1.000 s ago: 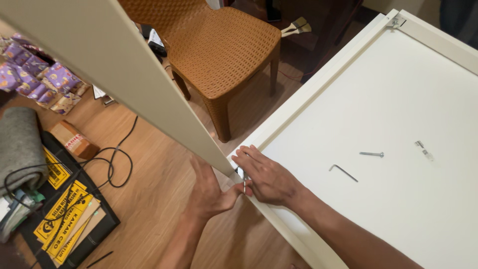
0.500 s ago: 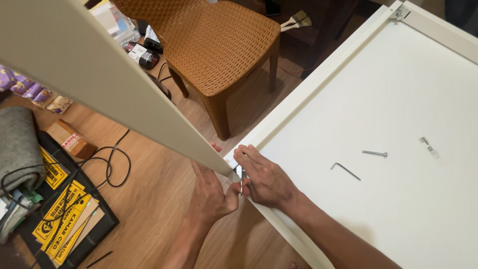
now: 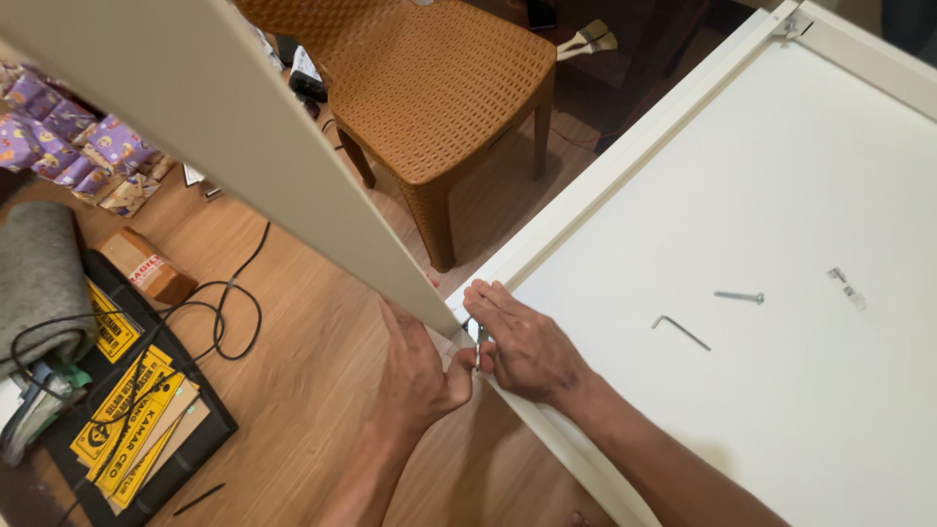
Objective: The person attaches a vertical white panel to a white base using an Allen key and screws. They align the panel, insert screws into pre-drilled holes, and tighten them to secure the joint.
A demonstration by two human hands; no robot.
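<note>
A long cream board (image 3: 244, 146) is standing on edge, running from the upper left down to its lower end at the middle of the view. That end is meeting the raised rim of a large white panel (image 3: 781, 390), which is lying flat and filling the right side. A small metal fitting (image 3: 476, 344) is sitting at the joint, upright between board end and rim; its exact type is too small to tell. It is being pinched between the fingertips of both hands.
</note>
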